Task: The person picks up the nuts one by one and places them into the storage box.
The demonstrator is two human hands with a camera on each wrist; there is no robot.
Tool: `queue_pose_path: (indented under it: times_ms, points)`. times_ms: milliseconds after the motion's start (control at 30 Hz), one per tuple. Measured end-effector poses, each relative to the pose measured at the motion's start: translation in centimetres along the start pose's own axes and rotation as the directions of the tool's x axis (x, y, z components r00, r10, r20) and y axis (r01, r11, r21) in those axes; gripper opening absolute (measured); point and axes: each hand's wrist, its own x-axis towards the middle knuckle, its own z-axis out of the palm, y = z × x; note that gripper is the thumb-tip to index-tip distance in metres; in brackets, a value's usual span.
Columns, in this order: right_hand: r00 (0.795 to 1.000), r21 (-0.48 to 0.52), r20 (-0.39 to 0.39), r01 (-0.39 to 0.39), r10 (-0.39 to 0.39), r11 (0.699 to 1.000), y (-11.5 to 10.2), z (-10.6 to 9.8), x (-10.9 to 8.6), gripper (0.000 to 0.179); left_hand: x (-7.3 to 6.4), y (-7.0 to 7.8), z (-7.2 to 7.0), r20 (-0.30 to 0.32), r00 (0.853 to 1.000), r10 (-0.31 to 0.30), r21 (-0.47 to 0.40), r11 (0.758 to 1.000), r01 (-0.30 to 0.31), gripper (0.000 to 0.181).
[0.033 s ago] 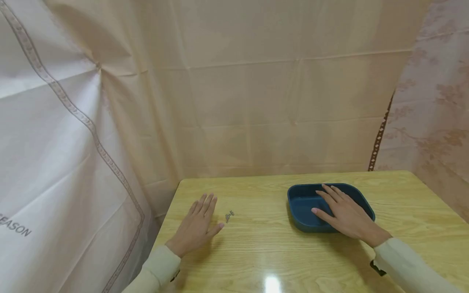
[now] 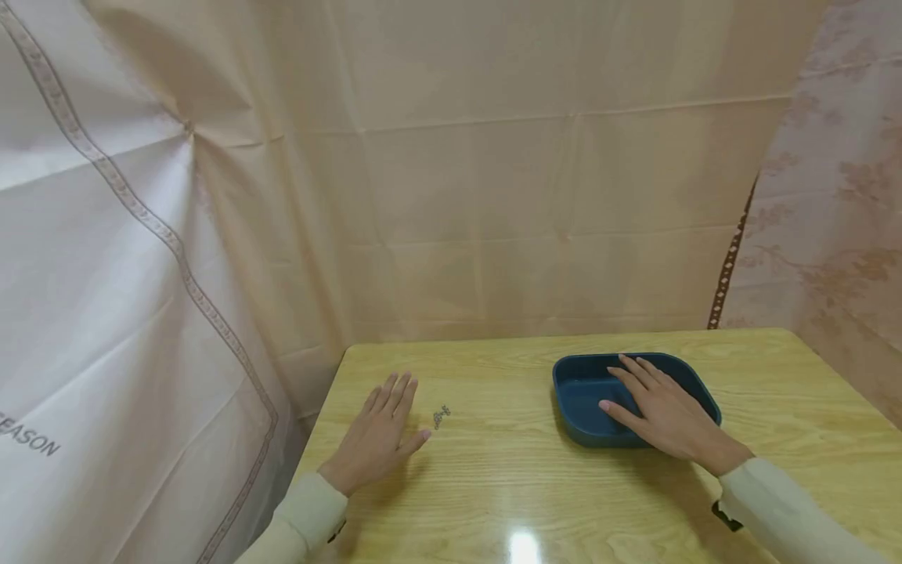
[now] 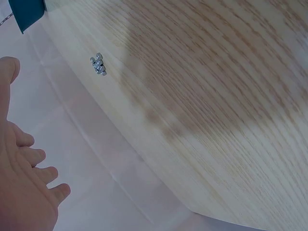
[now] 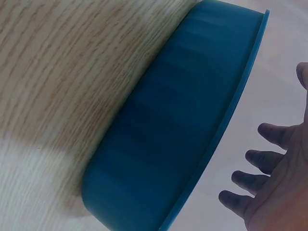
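My left hand hovers over the left part of the table, its fingers straight and thumb spread, holding nothing. Just right of its thumb lies a small cluster of silvery metal pieces; the left wrist view shows these shiny bits bunched together on the wood. Over a dark blue rectangular basin at the right is my right hand, fingers extended and apart. From the right wrist, the basin's outer side shows, with the right hand above its rim and a gap between them.
The light wood-grain table has rounded far corners. A beige cloth hangs behind it, a white cloth with a patterned band at the left, and a floral cloth at the right.
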Motion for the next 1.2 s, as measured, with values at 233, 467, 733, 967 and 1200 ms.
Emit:
queue_pose_path:
  times_ms: [233,467,733,967,1200]
  points:
    - [1.000,0.011,0.003,-0.003,0.003,1.000,0.2,0.3,-0.4,0.077,0.0,0.1,0.0,-0.023,1.000,0.019,0.022,1.000,-0.018,0.084]
    - [0.999,-0.017,-0.044,0.015,-0.016,1.000,0.3,0.2,-0.5,0.070,-0.2,0.3,0.1,0.007,1.000,0.004,0.033,0.999,-0.004,0.084]
    - [0.978,-0.044,-0.207,-0.008,-0.001,0.999,0.9,-0.4,-1.2,0.046,-0.6,0.0,0.5,-0.120,0.992,0.050,0.054,0.998,-0.044,0.058]
    - [0.955,-0.053,-0.284,-0.106,0.087,0.993,3.0,-0.8,-2.5,0.032,-1.1,-0.5,1.3,-0.160,0.987,0.030,0.007,1.000,-0.029,0.027]
    - [0.927,0.017,-0.268,-0.268,0.263,0.963,5.3,-1.8,-3.9,0.040,-1.1,-0.8,1.9,-0.144,0.989,-0.035,-0.025,0.999,0.032,0.022]
